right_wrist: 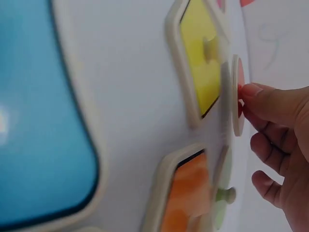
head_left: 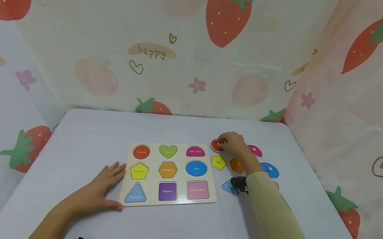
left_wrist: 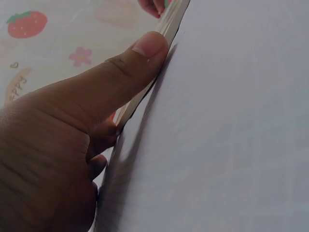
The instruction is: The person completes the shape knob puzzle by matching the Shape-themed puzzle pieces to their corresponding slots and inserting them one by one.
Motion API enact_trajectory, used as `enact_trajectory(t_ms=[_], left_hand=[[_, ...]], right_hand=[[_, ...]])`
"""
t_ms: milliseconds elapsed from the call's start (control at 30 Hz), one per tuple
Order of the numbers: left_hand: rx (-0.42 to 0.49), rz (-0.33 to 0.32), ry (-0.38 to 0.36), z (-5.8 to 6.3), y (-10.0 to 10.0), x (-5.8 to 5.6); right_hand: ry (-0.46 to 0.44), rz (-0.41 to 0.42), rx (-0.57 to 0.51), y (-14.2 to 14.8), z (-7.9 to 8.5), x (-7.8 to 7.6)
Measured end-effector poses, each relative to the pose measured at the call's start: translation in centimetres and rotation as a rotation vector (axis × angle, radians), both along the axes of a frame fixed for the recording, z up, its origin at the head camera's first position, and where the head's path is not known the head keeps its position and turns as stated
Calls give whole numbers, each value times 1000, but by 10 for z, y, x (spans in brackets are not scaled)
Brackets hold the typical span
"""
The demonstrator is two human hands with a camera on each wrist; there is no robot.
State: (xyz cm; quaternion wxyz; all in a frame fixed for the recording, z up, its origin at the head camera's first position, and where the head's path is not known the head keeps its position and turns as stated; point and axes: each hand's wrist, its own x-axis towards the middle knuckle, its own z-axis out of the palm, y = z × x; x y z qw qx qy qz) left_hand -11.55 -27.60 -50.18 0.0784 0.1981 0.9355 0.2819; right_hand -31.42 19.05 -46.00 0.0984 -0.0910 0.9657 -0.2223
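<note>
My right hand pinches the knob of a red circle puzzle piece between thumb and fingertips, just beyond the upper right corner of a wooden shape puzzle board. Whether the circle is off the table, I cannot tell. In the right wrist view, a green piece with a knob lies near that hand. My left hand touches the board's left edge, its fingers extended and spread. The left wrist view shows its thumb along the edge. The board carries printed shapes in rows, among them a red circle marked Circular.
Right of the board lie knobbed pieces: a yellow pentagon, an orange hexagon, a magenta half round, a blue oval and a blue triangle. My right arm partly covers a pink piece. A strawberry-print curtain surrounds the white table.
</note>
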Motion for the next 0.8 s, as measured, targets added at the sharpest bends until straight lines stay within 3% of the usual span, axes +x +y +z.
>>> enact_trajectory(t_ms=[333, 800], left_hand=[[-22, 10, 7, -1, 0, -3], [-22, 10, 3, -2, 1, -3]], right_hand=[[69, 41, -62, -24, 20, 2], [120, 106, -116, -78, 24, 10]])
